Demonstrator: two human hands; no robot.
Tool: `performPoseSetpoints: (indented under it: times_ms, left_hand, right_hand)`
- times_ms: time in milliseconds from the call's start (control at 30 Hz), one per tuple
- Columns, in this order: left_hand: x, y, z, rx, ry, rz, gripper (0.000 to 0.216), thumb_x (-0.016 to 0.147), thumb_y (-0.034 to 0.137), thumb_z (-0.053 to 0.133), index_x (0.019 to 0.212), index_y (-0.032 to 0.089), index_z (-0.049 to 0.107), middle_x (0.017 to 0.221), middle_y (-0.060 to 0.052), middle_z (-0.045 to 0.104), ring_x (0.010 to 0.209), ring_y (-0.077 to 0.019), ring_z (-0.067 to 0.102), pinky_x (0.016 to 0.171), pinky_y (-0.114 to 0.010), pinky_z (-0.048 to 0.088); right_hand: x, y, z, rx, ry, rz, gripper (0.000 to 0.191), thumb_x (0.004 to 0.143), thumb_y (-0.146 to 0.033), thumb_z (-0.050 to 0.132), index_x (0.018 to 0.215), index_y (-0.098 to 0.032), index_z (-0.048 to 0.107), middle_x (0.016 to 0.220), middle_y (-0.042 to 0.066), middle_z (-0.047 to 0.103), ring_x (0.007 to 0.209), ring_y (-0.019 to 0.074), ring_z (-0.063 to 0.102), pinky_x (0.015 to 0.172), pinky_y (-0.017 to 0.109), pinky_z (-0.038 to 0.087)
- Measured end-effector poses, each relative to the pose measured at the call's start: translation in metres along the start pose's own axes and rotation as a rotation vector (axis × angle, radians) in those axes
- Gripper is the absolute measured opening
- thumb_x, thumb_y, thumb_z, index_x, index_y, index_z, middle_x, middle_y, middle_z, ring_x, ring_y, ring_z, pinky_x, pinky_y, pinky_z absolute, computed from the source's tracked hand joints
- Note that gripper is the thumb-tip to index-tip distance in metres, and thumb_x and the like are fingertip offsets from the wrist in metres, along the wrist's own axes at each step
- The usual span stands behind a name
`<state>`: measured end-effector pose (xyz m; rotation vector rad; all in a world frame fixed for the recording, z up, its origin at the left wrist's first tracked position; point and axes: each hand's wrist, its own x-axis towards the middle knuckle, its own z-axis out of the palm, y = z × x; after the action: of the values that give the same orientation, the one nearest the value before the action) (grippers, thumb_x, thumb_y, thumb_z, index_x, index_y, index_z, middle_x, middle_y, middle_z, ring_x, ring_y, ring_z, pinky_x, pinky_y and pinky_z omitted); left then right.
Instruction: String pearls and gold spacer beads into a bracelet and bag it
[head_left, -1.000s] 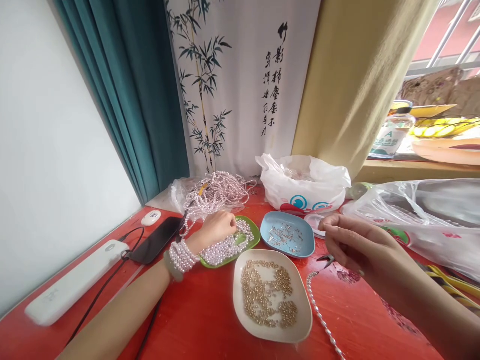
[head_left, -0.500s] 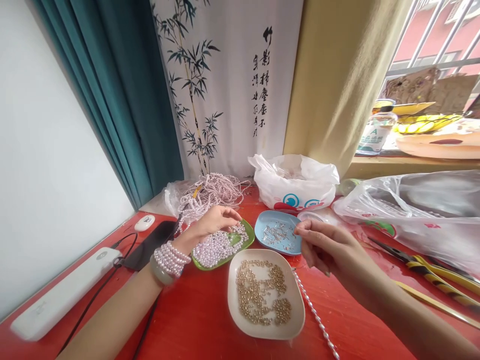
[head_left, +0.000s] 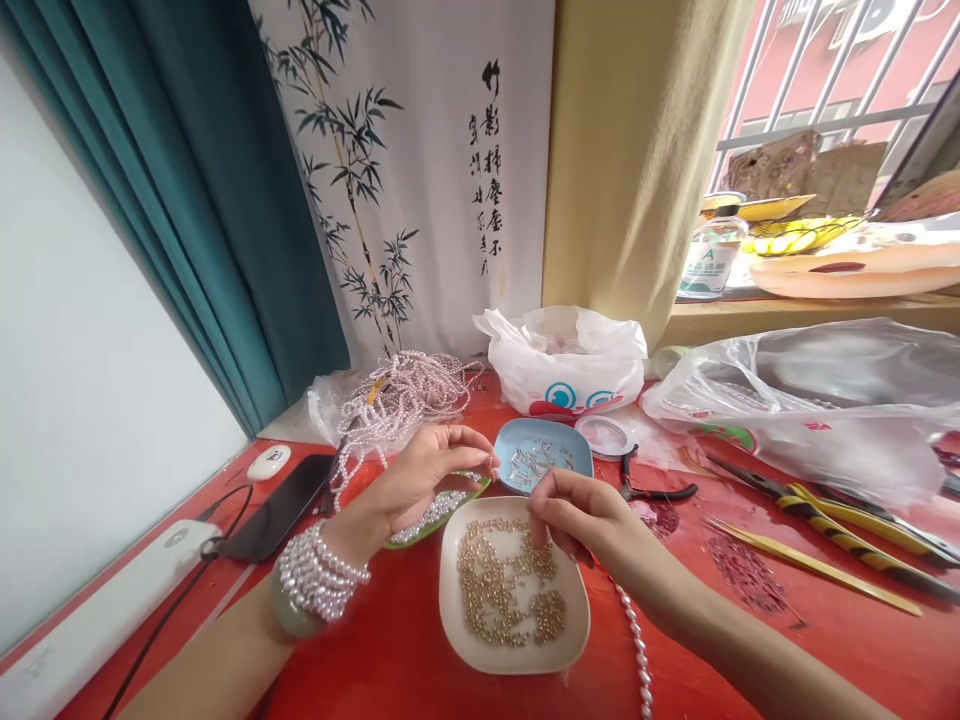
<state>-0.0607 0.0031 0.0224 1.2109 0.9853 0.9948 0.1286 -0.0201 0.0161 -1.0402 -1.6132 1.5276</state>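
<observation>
My left hand (head_left: 439,470) is closed in a pinch beside the blue tray (head_left: 581,450); a tiny thing shows at its fingertips, too small to name. Pearl bead bracelets (head_left: 319,575) circle that wrist. Under this hand lies a green tray (head_left: 405,541) of pale pink pearl beads (head_left: 435,512). My right hand (head_left: 581,510) pinches with thumb and forefinger over the beige tray (head_left: 517,658), which holds gold beads (head_left: 487,590). What it grips, if anything, cannot be made out. Small metal pins (head_left: 536,462) lie in the blue tray.
A strand of pearl beads (head_left: 637,640) lies by my right forearm. Right are small black pliers (head_left: 652,490), tweezers (head_left: 817,565) and yellow-black pliers (head_left: 840,525). Bead strands (head_left: 412,390) and a white bag (head_left: 566,365) stand behind. A phone (head_left: 277,508) and white power strip (head_left: 112,610) lie left.
My left hand has lifted from the green tray's beads and turned into a pinch. My right hand has come left and nearer, from beside the blue tray to over the beige tray.
</observation>
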Motion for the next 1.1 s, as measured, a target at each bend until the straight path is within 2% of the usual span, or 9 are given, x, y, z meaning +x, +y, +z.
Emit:
performPoseSetpoints:
  times_ms: [300, 800, 1100]
  left_hand:
    - [-0.011, 0.003, 0.015, -0.006, 0.058, -0.013, 0.009, 0.074, 0.018, 0.060, 0.079, 0.012, 0.056, 0.071, -0.006, 0.066, 0.068, -0.0118, 0.064, 0.058, -0.017, 0.048]
    - [-0.010, 0.004, 0.014, 0.023, 0.100, -0.038, 0.014, 0.071, 0.021, 0.062, 0.081, 0.013, 0.055, 0.073, -0.002, 0.063, 0.064, -0.0142, 0.065, 0.055, -0.021, 0.048]
    - [-0.010, 0.003, 0.013, 0.027, 0.082, -0.020, 0.014, 0.073, 0.021, 0.061, 0.082, 0.013, 0.056, 0.077, -0.003, 0.062, 0.065, -0.0142, 0.065, 0.055, -0.021, 0.049]
  right_hand:
    - [-0.002, 0.007, 0.004, -0.050, -0.048, -0.051, 0.014, 0.077, -0.026, 0.047, 0.066, -0.017, 0.046, 0.059, -0.002, 0.055, 0.046, 0.0060, 0.033, 0.043, 0.020, 0.024]
    - [-0.004, 0.009, 0.006, -0.063, -0.052, -0.048, 0.013, 0.078, -0.022, 0.047, 0.065, -0.017, 0.046, 0.057, -0.002, 0.056, 0.048, 0.0065, 0.036, 0.044, 0.020, 0.025]
    - [-0.002, 0.008, 0.006, -0.067, -0.047, -0.031, 0.013, 0.076, -0.021, 0.048, 0.065, -0.018, 0.045, 0.056, -0.002, 0.056, 0.047, 0.0064, 0.035, 0.044, 0.020, 0.025]
